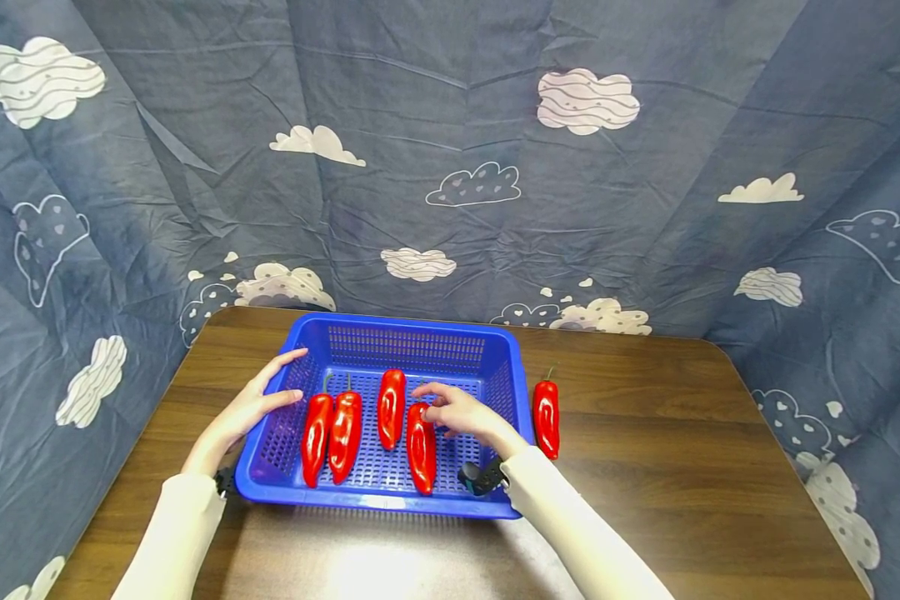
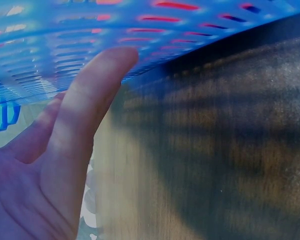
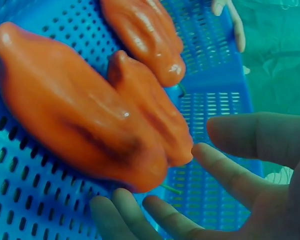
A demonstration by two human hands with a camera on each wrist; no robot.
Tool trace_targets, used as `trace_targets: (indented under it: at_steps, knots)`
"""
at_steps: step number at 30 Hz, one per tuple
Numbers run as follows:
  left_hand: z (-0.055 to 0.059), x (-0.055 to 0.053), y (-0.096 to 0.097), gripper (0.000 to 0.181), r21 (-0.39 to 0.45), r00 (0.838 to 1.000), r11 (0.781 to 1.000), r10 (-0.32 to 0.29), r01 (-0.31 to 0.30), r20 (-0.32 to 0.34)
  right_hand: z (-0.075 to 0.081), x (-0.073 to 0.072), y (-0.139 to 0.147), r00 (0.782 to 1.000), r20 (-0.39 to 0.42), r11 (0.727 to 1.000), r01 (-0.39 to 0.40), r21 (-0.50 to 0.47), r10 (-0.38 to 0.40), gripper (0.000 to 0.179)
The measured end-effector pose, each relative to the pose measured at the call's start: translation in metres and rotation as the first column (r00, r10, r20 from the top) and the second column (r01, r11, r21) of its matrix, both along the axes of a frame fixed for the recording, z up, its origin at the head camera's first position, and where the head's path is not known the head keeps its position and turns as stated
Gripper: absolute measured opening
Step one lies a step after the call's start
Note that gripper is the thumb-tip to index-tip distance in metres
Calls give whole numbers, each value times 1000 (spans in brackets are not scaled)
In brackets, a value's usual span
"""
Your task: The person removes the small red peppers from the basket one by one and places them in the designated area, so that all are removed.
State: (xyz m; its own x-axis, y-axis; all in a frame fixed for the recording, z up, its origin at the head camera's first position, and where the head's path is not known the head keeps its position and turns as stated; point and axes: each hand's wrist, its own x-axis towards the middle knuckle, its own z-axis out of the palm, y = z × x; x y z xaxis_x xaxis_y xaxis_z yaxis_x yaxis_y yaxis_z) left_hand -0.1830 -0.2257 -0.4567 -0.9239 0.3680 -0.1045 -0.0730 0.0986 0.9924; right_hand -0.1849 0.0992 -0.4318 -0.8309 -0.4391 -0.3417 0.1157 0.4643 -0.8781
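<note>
A blue plastic basket [image 1: 378, 502] holds several long red peppers. Two, a left pepper [image 1: 317, 437] and its neighbour [image 1: 347, 435], lie side by side on the left. Another pepper [image 1: 392, 408] lies in the middle, and one more [image 1: 422, 454] is beside it, nearest my right hand [image 1: 461, 412]. That hand reaches into the basket with fingers spread about this pepper's stem end; in the right wrist view the pepper [image 3: 80, 110] lies just beyond the fingertips [image 3: 122, 197]. My left hand [image 1: 247, 408] is at the basket's left rim, fingers extended; the left wrist view shows the thumb [image 2: 85, 100] by the slotted wall.
One more red pepper [image 1: 546, 418] lies on the brown wooden table [image 1: 660, 467], close to the basket's right side. A dark blue curtain [image 1: 390, 200] with cloud prints hangs behind and at both sides of the table.
</note>
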Motion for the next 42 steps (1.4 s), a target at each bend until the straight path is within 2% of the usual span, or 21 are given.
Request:
trace_targets:
  at_steps: [9,23,30,37,42]
  knots:
    - [-1,0,-1,61,-41,999,999,7,-9,-42,0,2,-5,999,5,997,-45,66,44,44]
    - [-2,1,-2,61,-36,1000,999,11,-12,-26,-2,1,-12,986,-64,967,-138,216,155,48]
    - [-2,0,-2,61,-29,1000,1000,11,-12,-22,-3,2,-13,991,-69,976,-100,194,115,47]
    - [-2,-1,-1,61,-22,1000,1000,11,-11,-12,-4,2,-12,992,-108,984,-42,171,61,44]
    - [-3,-2,0,62,-22,1000,1000,7,-7,-23,-4,2,-10,992,-115,994,-30,105,42,42]
